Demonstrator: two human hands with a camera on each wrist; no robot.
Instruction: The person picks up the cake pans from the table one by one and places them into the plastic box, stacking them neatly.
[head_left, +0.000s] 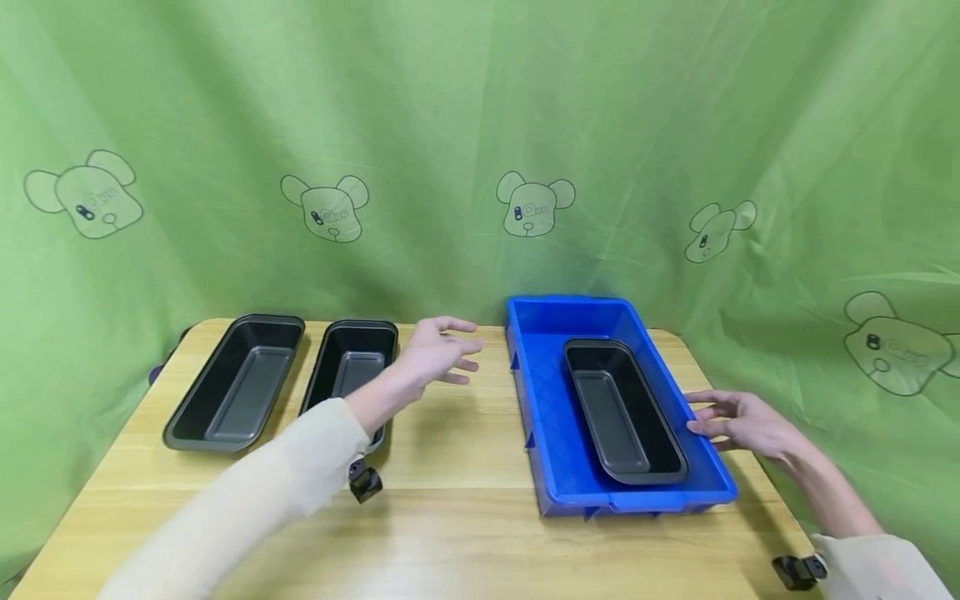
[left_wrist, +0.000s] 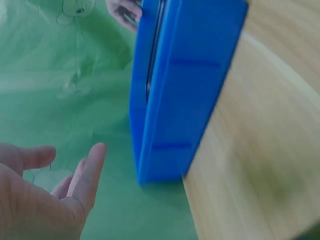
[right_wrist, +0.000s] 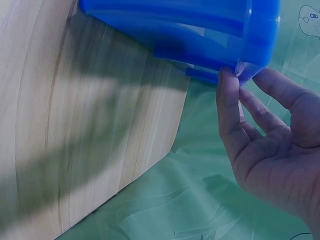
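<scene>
A blue plastic bin (head_left: 555, 433) stands on the right half of the table with a dark loaf pan (head_left: 615, 417) lying in it. The fingertips of my right hand (head_left: 742, 425) touch the bin's right rim, and the right wrist view shows these fingers (right_wrist: 230, 95) bent only loosely at the bin's edge. Between the bin and a second loaf pan (head_left: 358, 367), my left hand (head_left: 435, 354) hangs in the air with spread fingers and holds nothing. Its forearm partly hides that second pan. A third, larger loaf pan (head_left: 240, 392) lies farther left.
The wooden table (head_left: 465, 542) carries the pans and bin. A green cloth (head_left: 435, 150) with printed bear heads hangs behind and around it. Something dark and purple (head_left: 155, 373) shows past the table's left edge. Small black devices hang at both wrists.
</scene>
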